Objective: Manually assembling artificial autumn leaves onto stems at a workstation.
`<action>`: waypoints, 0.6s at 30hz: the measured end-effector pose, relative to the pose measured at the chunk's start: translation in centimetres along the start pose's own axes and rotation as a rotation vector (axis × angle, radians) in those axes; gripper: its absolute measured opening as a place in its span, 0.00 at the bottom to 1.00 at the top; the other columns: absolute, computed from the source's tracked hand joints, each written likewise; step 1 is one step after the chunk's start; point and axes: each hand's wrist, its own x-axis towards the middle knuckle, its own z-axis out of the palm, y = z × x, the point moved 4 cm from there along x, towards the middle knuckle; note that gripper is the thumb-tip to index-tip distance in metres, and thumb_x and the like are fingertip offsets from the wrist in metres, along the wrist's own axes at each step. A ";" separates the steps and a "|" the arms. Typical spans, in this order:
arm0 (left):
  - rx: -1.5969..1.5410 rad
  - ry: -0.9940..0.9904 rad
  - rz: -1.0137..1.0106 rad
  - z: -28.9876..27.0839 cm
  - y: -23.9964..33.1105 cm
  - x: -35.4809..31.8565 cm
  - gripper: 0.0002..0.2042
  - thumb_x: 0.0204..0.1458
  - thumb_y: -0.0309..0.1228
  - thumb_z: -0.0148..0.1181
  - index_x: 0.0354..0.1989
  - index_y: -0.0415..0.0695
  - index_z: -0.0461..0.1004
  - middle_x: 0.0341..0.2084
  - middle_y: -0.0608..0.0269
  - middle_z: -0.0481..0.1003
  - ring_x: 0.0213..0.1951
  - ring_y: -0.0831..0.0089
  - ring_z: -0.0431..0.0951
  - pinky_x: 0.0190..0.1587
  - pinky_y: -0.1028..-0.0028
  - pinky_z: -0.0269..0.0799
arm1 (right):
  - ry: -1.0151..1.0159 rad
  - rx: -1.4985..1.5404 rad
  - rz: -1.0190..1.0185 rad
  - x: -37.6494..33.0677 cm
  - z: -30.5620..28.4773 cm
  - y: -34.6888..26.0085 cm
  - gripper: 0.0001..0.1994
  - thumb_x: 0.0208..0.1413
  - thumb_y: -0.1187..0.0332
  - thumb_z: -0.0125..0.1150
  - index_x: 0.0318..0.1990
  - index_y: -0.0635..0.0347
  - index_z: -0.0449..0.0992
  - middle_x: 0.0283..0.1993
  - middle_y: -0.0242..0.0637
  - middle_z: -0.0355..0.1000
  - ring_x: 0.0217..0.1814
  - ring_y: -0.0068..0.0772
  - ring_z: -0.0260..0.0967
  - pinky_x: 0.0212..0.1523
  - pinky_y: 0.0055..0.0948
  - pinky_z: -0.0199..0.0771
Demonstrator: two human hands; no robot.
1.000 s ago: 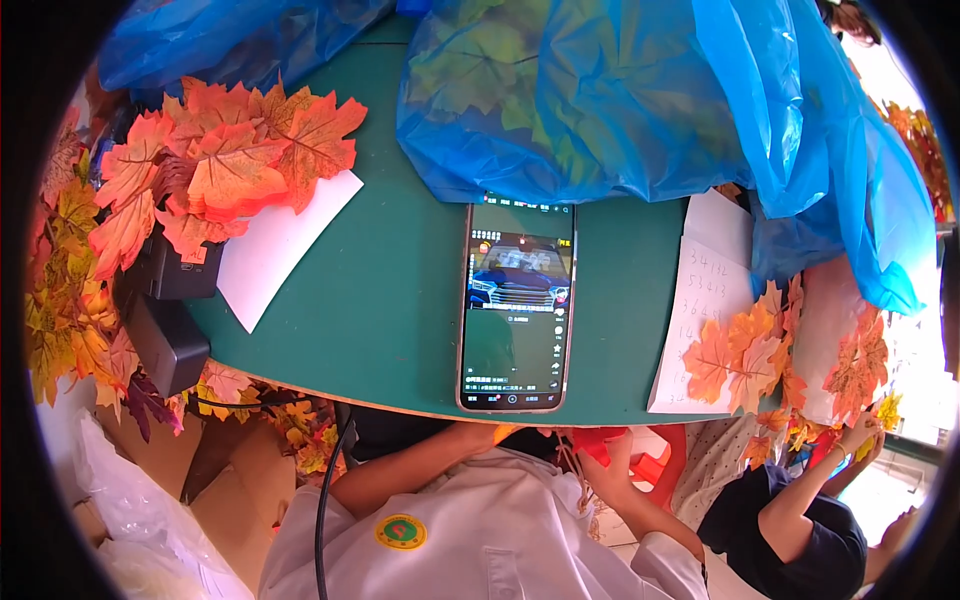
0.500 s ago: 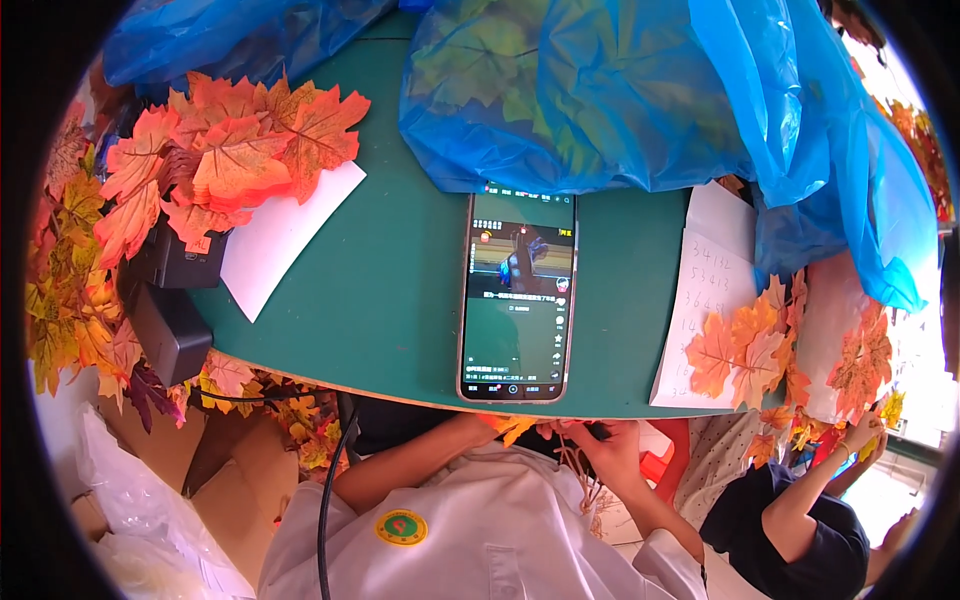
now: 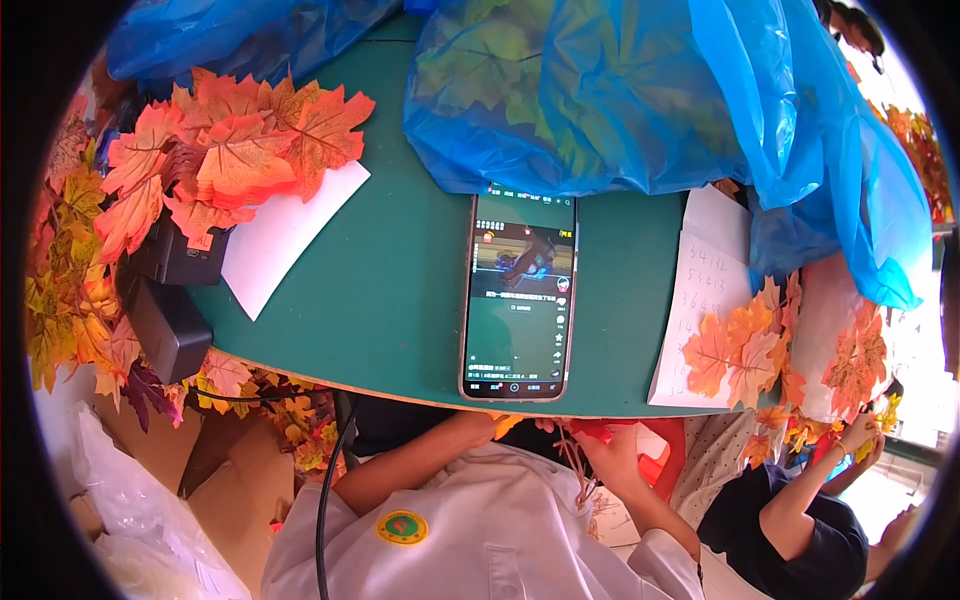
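Below the table edge, lower centre of frame, I see both hands working under the green table. Left hand is mostly hidden by the rim, so I cannot tell how far it is closed; an orange leaf bit shows beside it. Right hand is curled around thin brown stems, with something red at its fingertips. Compared with half a second ago the right hand has crept slightly toward the edge; my read is a leaf being fitted onto a stem. Phone lies centre, its video has changed. Orange leaf pile stays upper left, blue bag along the top.
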 end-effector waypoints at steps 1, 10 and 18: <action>-0.019 -0.006 -0.008 0.0 0.3 -0.1 0.19 0.58 0.30 0.59 0.57 0.37 0.70 0.52 0.51 0.73 0.50 0.62 0.76 0.50 0.72 0.76 | 0.026 -0.008 0.033 -0.2 0.0 -0.2 0.08 0.54 0.86 0.55 0.41 0.68 0.72 0.40 0.37 0.74 0.43 0.29 0.72 0.46 0.29 0.73; -0.184 -0.059 -0.088 0.7 3.3 0.8 0.16 0.59 0.33 0.56 0.53 0.37 0.72 0.48 0.51 0.74 0.46 0.63 0.77 0.47 0.72 0.76 | 0.020 -0.160 -0.058 -0.2 -0.3 -1.0 0.10 0.53 0.84 0.57 0.43 0.68 0.74 0.40 0.36 0.75 0.43 0.25 0.71 0.46 0.27 0.72; -0.334 -0.103 -0.161 1.8 6.1 2.0 0.15 0.60 0.34 0.54 0.49 0.36 0.73 0.44 0.52 0.75 0.42 0.64 0.77 0.44 0.72 0.75 | 0.107 -0.273 -0.063 -0.7 -2.0 2.5 0.03 0.55 0.80 0.60 0.37 0.66 0.75 0.35 0.31 0.74 0.38 0.22 0.70 0.41 0.25 0.72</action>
